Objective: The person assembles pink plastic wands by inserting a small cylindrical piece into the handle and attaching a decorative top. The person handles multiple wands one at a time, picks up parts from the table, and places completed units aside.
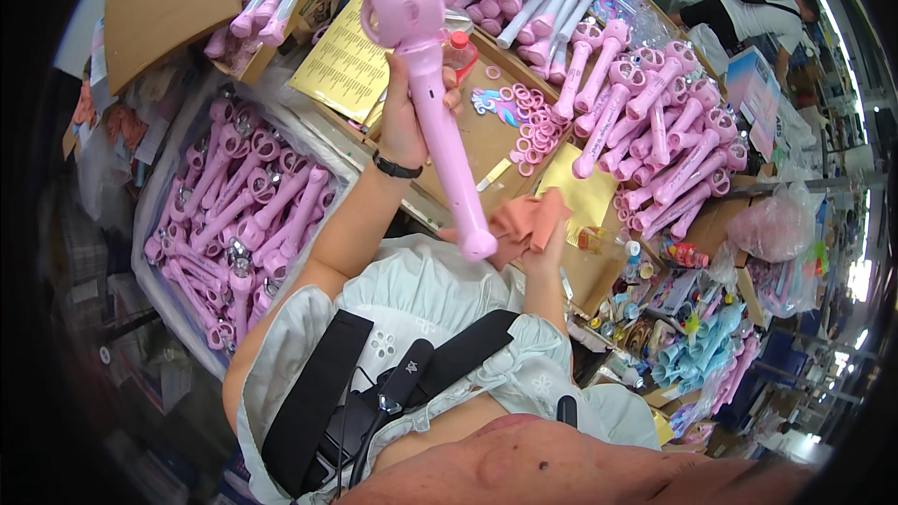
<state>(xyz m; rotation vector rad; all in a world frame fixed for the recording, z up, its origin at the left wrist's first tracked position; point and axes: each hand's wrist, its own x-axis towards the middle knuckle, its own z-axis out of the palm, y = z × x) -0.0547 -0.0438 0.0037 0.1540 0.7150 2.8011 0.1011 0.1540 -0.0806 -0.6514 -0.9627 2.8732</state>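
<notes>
My left hand [405,122] is closed round a pink toy wand [451,154], just below its rounded head. The wand slants across the view, its head up and its capped end down near my right hand [545,260]. Bunched in my right hand is an orange cloth [531,220], right beside the wand's lower end; part of the fingers is hidden by it. Behind the wand, on the cardboard-lined worktable [449,178], lie many small pink rings [538,131] and a blue and purple winged cutout [498,105]. A red-capped bottle [459,54] stands partly behind my left fingers.
At the left, a plastic-lined bin [150,192] holds pink wands. More pink wands [655,122] are heaped at the right, with white-and-pink ones [538,19] behind. A printed yellow sheet [341,65] lies by a cardboard box [173,9]. Far right, another person [758,5] bends over.
</notes>
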